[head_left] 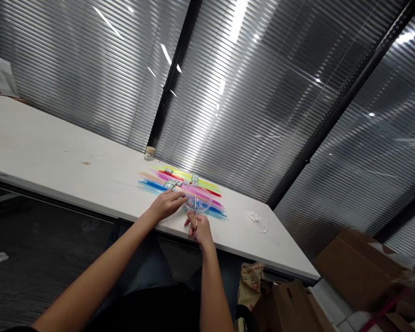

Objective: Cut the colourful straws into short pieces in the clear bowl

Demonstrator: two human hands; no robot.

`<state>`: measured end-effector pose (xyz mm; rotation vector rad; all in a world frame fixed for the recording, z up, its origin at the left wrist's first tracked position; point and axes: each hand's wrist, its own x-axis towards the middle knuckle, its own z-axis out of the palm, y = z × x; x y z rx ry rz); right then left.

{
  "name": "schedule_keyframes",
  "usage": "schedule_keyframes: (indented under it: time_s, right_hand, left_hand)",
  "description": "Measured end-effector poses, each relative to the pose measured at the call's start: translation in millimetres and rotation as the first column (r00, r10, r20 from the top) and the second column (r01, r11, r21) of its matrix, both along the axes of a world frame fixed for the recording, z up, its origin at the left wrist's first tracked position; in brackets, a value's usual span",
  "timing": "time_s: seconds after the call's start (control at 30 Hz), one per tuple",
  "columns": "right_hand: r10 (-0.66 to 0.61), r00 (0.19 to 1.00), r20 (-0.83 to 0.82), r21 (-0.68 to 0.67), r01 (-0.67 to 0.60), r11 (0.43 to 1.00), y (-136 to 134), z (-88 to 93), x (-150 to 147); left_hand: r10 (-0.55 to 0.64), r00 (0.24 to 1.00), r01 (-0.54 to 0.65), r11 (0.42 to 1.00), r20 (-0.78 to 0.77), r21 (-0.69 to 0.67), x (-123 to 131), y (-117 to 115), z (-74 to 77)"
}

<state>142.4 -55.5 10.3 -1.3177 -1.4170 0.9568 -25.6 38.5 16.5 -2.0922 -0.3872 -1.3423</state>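
A bundle of long coloured strips (180, 184) in yellow, red, pink and blue lies spread on the white table (55, 157). A clear round dish (198, 201) sits on the strips, with several small pale pieces beside it. My left hand (166, 204) rests at the dish's left rim, fingers curled against it. My right hand (199, 229) is closed around a thin stick-like tool (195, 210) that points up into the dish.
A small cork-topped jar (150, 152) stands behind the strips. A crumpled scrap and clear wrap (259, 220) lie to the right. Cardboard boxes (359, 272) stand on the floor at right. Window blinds run along the table's far side.
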Motion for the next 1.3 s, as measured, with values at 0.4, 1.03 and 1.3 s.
schedule_keyframes:
  time_s: [0.4, 1.03, 1.3]
  right_hand:
    - [-0.055, 0.998, -0.014, 0.015, 0.055, 0.998, 2.2, -2.4, -0.1]
    - [-0.109, 0.994, -0.015, 0.05, 0.11, 0.993, 5.9, -8.7, 2.7]
    - [-0.053, 0.997, -0.052, -0.005, 0.053, 0.999, 2.0, -1.8, 0.9]
  left_hand:
    - [0.046, 0.999, -0.046, 0.999, 0.011, -0.017, 0.7, -5.9, 5.4]
    - [0.076, 0.996, -0.075, 0.997, 0.042, -0.02, 0.0, -7.7, 7.5]
    - [0.076, 0.996, -0.074, 0.996, 0.038, -0.057, 0.2, -6.5, 5.8]
